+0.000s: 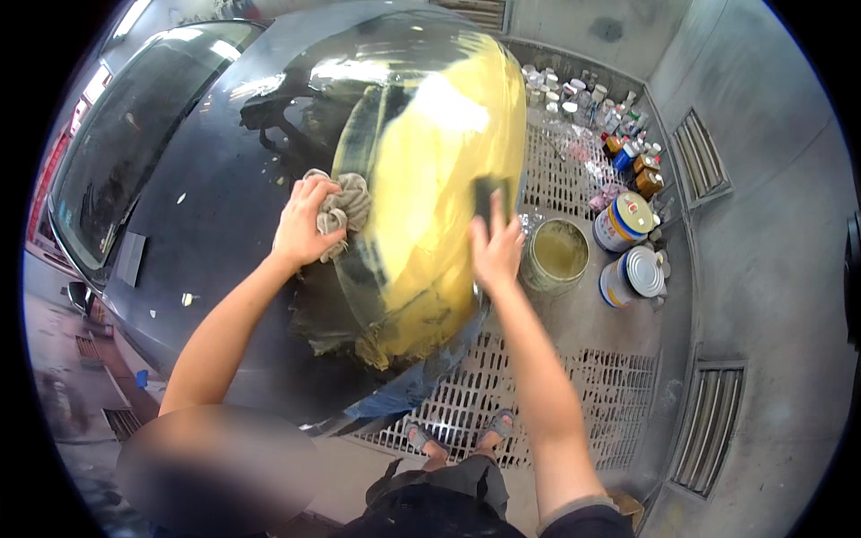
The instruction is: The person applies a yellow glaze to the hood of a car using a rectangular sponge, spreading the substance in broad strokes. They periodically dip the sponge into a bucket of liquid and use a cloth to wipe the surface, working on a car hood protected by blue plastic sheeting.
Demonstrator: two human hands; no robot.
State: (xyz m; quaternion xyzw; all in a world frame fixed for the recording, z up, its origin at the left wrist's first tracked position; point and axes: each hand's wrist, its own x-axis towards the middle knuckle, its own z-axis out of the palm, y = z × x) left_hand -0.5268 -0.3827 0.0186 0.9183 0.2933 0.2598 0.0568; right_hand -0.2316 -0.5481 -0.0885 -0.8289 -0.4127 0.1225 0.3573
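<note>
A dark car hood (224,215) carries a wide patch of yellow body filler (430,206) along its front edge, with wet, smeared grey borders. My left hand (303,226) is closed around a crumpled grey rag (350,202), resting at the filler's left border. At the right side of the patch, my right hand (499,251) grips a dark sanding block (490,193), slightly blurred. The block is over the filler near the car's front edge; whether it touches is hard to see.
An open bucket (535,260) of murky liquid stands right of the hood. Beyond it are two metal cans (619,226) and several bottles (619,148) along the wall. A dark flat pad (132,260) lies on the hood's left. Slotted floor grating (583,394) runs beneath.
</note>
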